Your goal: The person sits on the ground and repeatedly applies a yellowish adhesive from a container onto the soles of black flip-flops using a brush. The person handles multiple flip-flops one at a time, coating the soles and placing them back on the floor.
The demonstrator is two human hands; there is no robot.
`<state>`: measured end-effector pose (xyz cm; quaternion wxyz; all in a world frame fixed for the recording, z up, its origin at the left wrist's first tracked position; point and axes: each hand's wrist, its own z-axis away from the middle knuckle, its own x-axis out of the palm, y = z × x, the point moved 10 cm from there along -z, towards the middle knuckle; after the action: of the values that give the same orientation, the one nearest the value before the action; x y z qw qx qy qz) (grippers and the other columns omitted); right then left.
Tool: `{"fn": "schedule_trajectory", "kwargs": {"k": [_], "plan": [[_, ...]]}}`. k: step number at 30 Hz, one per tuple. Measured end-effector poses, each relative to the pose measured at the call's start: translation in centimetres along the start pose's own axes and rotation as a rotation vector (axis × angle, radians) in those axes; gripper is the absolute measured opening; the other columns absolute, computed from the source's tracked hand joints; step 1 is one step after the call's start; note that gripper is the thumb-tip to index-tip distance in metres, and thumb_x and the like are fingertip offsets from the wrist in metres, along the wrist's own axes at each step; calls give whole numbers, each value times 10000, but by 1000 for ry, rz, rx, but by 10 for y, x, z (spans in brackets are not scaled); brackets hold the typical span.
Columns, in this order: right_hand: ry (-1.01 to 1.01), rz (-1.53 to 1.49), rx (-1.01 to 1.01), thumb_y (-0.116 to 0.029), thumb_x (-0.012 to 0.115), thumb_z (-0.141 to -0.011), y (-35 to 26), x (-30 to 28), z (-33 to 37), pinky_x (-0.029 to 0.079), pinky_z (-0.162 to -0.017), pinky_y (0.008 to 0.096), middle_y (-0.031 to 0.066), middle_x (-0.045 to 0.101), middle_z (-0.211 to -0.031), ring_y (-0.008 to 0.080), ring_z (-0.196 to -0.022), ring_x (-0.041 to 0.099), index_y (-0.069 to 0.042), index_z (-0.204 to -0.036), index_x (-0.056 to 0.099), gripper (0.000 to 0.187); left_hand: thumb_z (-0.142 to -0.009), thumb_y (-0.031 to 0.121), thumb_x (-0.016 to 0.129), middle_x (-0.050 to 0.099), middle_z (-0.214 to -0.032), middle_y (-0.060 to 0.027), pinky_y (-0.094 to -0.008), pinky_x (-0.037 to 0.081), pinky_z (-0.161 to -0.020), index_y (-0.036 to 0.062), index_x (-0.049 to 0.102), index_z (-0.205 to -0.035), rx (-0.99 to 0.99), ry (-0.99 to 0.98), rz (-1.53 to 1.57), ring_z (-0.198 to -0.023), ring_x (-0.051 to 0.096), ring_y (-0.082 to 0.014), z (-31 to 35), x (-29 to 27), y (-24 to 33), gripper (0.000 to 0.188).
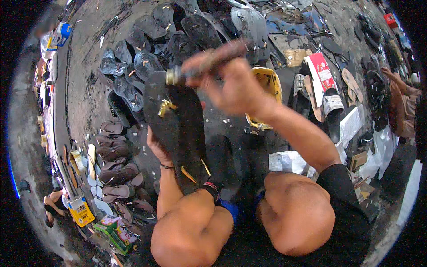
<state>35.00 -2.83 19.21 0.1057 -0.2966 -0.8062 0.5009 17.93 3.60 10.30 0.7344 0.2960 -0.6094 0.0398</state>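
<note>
My right hand (233, 82) is closed around a dark-handled brush (209, 62), blurred by motion. Its pale, yellowish tip (172, 76) lies over the upper end of a long black shoe sole (182, 115). My left hand (156, 147) grips the left edge of that sole from below, its fingers mostly hidden behind it. A shiny yellowish lump (165, 108) sits on the sole's upper part, and thin yellow strips (188, 175) show near its lower end.
A yellow bowl (275, 86) stands behind my right forearm. Black soles (147, 66) are strewn ahead, and rows of sandals (116, 151) lie at the left. A red and white box (320, 71) and finished-looking footwear (332, 107) are at the right. Another person's arm (398, 84) shows far right.
</note>
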Motion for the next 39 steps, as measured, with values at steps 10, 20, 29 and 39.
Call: {"fn": "schedule_trajectory", "kwargs": {"k": [10, 20, 29, 39], "plan": [[-23, 294, 159, -82, 646, -907, 37, 1, -28, 551, -781, 358, 93, 720, -974, 256, -857, 707, -79, -1094, 695, 193, -1073, 317, 358, 617, -1304, -147, -410, 515, -981, -11, 517, -1381, 129, 455, -430, -1152, 624, -267, 22, -69, 19, 477], [-105, -70, 455, -120, 708, -929, 24, -2, 101, 537, -861, 326, 80, 725, -1013, 196, -927, 684, -41, -1095, 707, 183, -1041, 484, 420, 608, -1327, -159, -437, 475, -1028, 4, 541, -1365, 185, 666, -229, -1169, 610, -292, 60, -108, 38, 592], [240, 701, 490, -307, 713, -876, 69, -126, 139, 560, -746, 441, 213, 718, -914, 393, -840, 704, -42, -1055, 727, 321, -971, 644, 469, 661, -1219, -132, -503, 581, -885, 54, 538, -1364, -151, 567, 25, -942, 693, -315, 115, -77, -8, 712], [-1, -226, 961, -160, 672, -924, 31, -117, 169, 539, -903, 352, 107, 685, -1118, 182, -1010, 667, 16, -1209, 598, 343, -906, 699, 536, 659, -1241, -141, -569, 602, -837, 60, 478, -1418, 31, 215, 29, -937, 696, -413, 9, -21, 24, 821]]}}
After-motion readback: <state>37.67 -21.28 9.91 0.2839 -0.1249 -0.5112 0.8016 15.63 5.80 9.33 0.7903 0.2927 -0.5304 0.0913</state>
